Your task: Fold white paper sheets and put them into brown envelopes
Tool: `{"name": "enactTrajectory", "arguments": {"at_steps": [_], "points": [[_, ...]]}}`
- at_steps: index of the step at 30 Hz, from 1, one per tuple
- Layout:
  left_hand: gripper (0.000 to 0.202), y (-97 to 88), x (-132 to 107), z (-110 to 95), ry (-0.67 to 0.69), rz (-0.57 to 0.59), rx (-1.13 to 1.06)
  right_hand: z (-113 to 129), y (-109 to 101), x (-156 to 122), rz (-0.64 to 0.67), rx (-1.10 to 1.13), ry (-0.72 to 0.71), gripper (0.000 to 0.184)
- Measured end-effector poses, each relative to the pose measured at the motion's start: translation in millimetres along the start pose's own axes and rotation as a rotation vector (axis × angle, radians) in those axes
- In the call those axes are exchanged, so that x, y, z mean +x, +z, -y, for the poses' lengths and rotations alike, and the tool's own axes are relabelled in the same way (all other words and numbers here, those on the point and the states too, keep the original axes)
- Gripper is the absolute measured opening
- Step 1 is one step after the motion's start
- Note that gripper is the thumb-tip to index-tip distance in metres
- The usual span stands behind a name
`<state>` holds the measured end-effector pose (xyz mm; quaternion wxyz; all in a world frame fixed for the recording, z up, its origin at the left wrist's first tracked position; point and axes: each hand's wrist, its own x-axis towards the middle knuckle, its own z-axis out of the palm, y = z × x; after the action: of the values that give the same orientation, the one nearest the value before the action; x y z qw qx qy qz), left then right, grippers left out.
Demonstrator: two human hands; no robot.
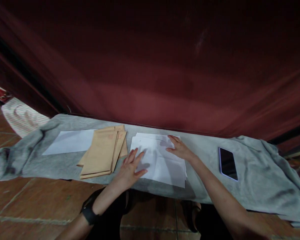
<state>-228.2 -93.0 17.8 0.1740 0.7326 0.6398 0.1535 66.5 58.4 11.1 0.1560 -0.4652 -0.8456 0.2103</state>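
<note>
A small stack of white paper sheets point(162, 166) lies in front of me, its edges slightly out of line and a fold crease across the top sheet. My left hand point(130, 170) is over the stack's left edge with its fingers spread, holding nothing. At the upper right of the sheets, my right hand point(178, 147) has its fingers apart, the tips on or just above the paper. To the left is a pile of brown paper envelopes point(100, 153), partly covering another white sheet point(70, 142).
A grey cloth point(202, 150) covers the narrow surface under everything. On its right side lies a phone point(228, 164) with a purple edge. Behind rises a dark red panel point(150, 100). A striped white cloth point(25, 115) is at the far left, above the tiled floor point(40, 200).
</note>
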Motion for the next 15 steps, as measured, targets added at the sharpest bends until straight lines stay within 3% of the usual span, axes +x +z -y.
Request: {"name": "enactTrajectory", "arguments": {"at_steps": [3, 8, 11, 15], "points": [[0.090, 19.3, -8.8, -24.0, -0.038, 0.133, 0.132, 17.0, 8.3, 53.7, 0.205, -0.036, 0.135, 0.092], [0.073, 32.6, -9.7, -23.5, -0.038, 0.158, 0.228, 19.9, 17.6, 89.9, 0.240, -0.018, 0.184, 0.095], [0.067, 28.6, -7.7, -18.1, -0.008, 0.107, 0.265, 10.3, 8.0, 89.2, 0.295, 0.032, 0.214, 0.079], [0.070, 28.1, -7.0, -15.6, -0.030, 0.081, 0.229, -2.4, -12.4, 69.9, 0.414, 0.171, 0.240, 0.040]]}}
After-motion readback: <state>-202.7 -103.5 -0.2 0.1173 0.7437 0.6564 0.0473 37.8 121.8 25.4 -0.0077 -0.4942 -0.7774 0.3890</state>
